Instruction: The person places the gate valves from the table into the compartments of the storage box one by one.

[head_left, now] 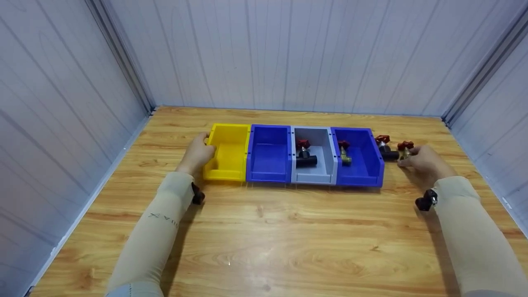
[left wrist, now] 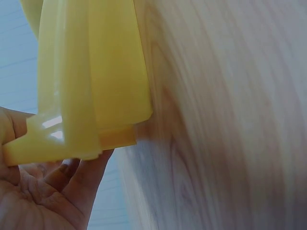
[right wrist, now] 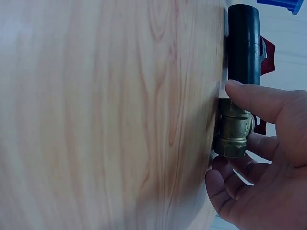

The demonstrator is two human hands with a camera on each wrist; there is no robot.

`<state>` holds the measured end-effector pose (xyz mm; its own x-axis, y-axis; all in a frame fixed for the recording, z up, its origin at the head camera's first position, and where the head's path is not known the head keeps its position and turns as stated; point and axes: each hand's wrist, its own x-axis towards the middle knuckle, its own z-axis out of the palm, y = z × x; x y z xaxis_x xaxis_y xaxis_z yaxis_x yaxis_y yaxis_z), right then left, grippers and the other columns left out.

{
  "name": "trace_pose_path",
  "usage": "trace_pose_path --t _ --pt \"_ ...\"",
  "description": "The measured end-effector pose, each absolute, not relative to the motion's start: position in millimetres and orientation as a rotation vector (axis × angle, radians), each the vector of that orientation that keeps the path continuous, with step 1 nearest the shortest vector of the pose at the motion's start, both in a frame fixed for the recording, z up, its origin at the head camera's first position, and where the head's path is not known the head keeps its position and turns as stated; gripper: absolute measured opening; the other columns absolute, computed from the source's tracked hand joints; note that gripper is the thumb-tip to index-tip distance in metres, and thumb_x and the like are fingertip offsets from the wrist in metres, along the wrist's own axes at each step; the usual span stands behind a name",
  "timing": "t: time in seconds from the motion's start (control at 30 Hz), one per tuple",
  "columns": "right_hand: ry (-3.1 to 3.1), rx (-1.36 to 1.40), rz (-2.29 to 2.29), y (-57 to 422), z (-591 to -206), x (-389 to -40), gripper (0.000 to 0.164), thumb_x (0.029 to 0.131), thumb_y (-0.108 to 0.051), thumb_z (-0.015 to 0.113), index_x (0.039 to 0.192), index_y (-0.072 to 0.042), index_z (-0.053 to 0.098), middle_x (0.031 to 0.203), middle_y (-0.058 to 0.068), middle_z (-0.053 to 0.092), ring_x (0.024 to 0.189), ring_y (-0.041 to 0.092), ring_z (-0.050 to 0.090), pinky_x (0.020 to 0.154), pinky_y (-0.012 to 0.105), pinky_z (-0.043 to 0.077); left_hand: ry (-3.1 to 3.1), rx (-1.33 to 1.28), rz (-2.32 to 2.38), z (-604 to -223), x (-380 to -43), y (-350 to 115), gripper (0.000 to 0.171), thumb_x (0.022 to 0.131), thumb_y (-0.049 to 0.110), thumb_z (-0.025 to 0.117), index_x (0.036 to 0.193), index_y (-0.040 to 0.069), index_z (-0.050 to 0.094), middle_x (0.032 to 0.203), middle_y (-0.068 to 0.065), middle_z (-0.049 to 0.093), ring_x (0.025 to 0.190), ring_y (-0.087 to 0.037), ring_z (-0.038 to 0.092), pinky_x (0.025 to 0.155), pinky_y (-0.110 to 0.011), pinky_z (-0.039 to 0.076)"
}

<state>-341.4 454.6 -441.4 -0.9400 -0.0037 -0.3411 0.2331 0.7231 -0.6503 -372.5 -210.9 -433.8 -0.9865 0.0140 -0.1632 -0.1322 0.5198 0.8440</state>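
Observation:
My left hand [head_left: 198,153] grips the left wall of a yellow bin [head_left: 231,160], thumb over the rim and fingers outside; the left wrist view shows the wall between thumb and fingers. At the right end of the bin row, my right hand [head_left: 430,162] holds a brass valve [right wrist: 234,127] with a red handwheel [head_left: 405,145]. Its thumb is at one end of the brass body, with curled fingers at the other. Beside it lies a valve with a black pipe body [right wrist: 243,45] and its own red handwheel [head_left: 383,139].
Right of the yellow bin stand a blue bin [head_left: 269,163], a grey bin [head_left: 326,159] and another blue bin [head_left: 365,161], side by side. A black-bodied valve [head_left: 306,160] lies in the grey one, a brass valve [head_left: 345,158] in the right blue one. White panels [head_left: 268,53] enclose the wooden table [head_left: 264,235].

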Motion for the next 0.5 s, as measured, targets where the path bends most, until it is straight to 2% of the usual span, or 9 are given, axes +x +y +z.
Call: trace_pose_path --t 0.17,0.27,0.37,0.5 --pt "2.63 0.173 -1.006 455.0 -440.5 -341.0 0.089 0.105 -0.026 0.07 0.16 0.024 0.022 0.158 0.049 0.033 0.146 0.056 0.038 0.124 0.069 0.034 2.615 -0.094 1.465 -432.5 -372.3 -210.7 0.059 0.108 0.011 0.046 0.166 0.008 0.037 0.166 -0.018 0.047 0.145 -0.034 0.051 0.122 -0.054 0.044" --pt "2.662 0.145 -0.937 455.4 -440.1 -340.3 0.09 0.105 -0.031 0.069 0.159 0.025 0.022 0.157 0.05 0.032 0.146 0.061 0.038 0.123 0.07 0.035 2.621 -0.089 1.459 -431.9 -371.3 -210.8 0.059 0.109 0.012 0.046 0.167 0.008 0.036 0.166 -0.019 0.046 0.145 -0.034 0.05 0.122 -0.054 0.044" --pt "2.701 0.131 -0.887 455.3 -440.2 -338.8 0.088 0.105 -0.034 0.07 0.156 0.025 0.03 0.153 0.051 0.037 0.142 0.063 0.04 0.119 0.071 0.038 2.606 -0.084 1.469 -432.1 -370.5 -211.0 0.059 0.11 0.012 0.045 0.167 0.008 0.035 0.166 -0.019 0.046 0.145 -0.034 0.05 0.121 -0.054 0.044" --pt "2.715 0.137 -0.907 455.4 -440.8 -337.1 0.084 0.104 -0.033 0.072 0.153 0.025 0.036 0.146 0.048 0.044 0.133 0.057 0.048 0.113 0.066 0.044 2.587 -0.086 1.488 -432.5 -369.7 -210.7 0.059 0.109 0.011 0.045 0.168 0.008 0.034 0.167 -0.018 0.045 0.146 -0.033 0.049 0.123 -0.054 0.043"
